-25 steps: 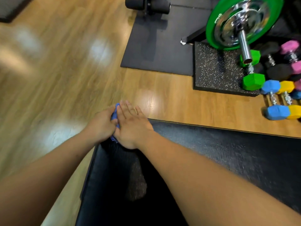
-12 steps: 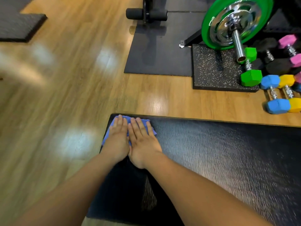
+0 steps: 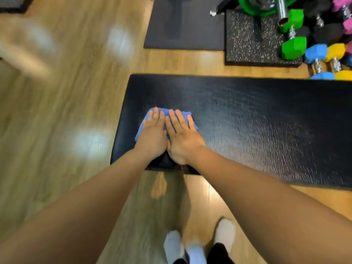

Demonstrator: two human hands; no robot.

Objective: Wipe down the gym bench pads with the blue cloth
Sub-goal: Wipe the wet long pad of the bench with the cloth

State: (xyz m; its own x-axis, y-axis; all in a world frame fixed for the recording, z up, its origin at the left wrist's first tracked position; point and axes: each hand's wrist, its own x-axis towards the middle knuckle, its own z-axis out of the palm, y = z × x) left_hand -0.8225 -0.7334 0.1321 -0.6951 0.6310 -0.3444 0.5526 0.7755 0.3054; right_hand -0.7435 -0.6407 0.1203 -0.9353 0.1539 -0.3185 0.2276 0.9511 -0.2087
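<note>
Two hands: left hand (image 3: 151, 139) and right hand (image 3: 182, 139) lay flat, fingers straight — pressed on blue cloth (image 3: 140, 130).
Beneath: gym bench pad (image 3: 247, 121).

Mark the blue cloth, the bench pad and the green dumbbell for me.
blue cloth (image 3: 141, 128): head view, its exposed left edge.
bench pad (image 3: 257, 121): head view, bare black top surface.
green dumbbell (image 3: 293, 47): head view, its nearer hexagonal head.
</note>
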